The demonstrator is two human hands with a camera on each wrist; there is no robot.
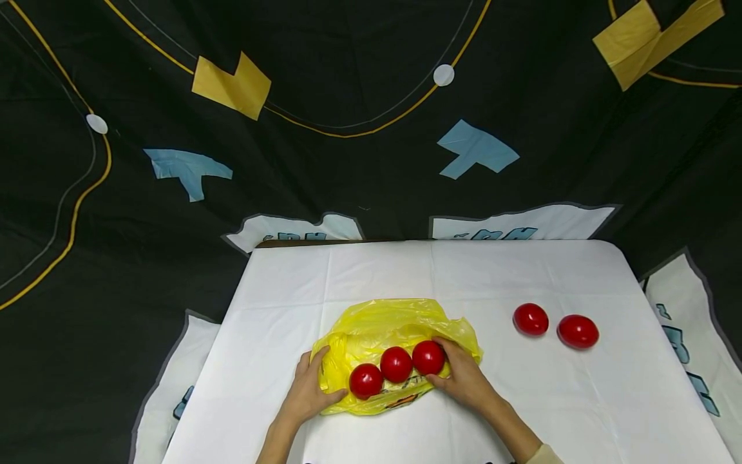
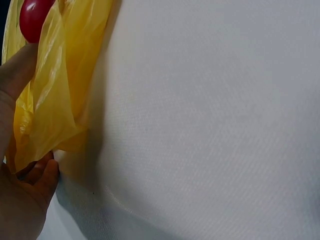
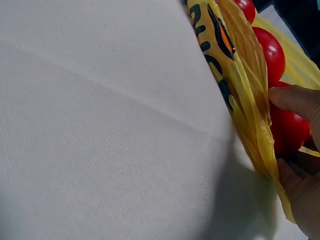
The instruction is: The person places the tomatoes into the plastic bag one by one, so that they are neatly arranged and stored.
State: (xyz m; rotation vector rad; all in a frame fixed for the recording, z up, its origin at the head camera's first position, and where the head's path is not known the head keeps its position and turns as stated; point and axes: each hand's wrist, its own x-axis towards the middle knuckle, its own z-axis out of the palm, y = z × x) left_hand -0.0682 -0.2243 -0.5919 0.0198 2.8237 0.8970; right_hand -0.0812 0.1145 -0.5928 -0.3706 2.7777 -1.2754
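Note:
A thin yellow plastic bag point(image 1: 377, 316) lies spread on the table, its mouth facing the near side. Three glossy red tomato-like balls rest in a slanting row at the mouth: a left one point(image 1: 366, 381), a middle one point(image 1: 396, 365) and a right one point(image 1: 428, 357). My left hand point(image 1: 310, 390) holds the bag's left edge, thumb over the plastic and fingers point(image 2: 46, 182) beneath it. With thumb and fingers, my right hand point(image 1: 466, 380) grips the right ball, seen also as a red ball point(image 3: 287, 127) in the right wrist view.
Two more red balls, one rounder point(image 1: 530, 319) and one more oval point(image 1: 578, 332), lie apart on the right of the white-covered table point(image 1: 522, 399). A black cloth point(image 1: 348, 174) with yellow and blue patches hangs behind the far edge.

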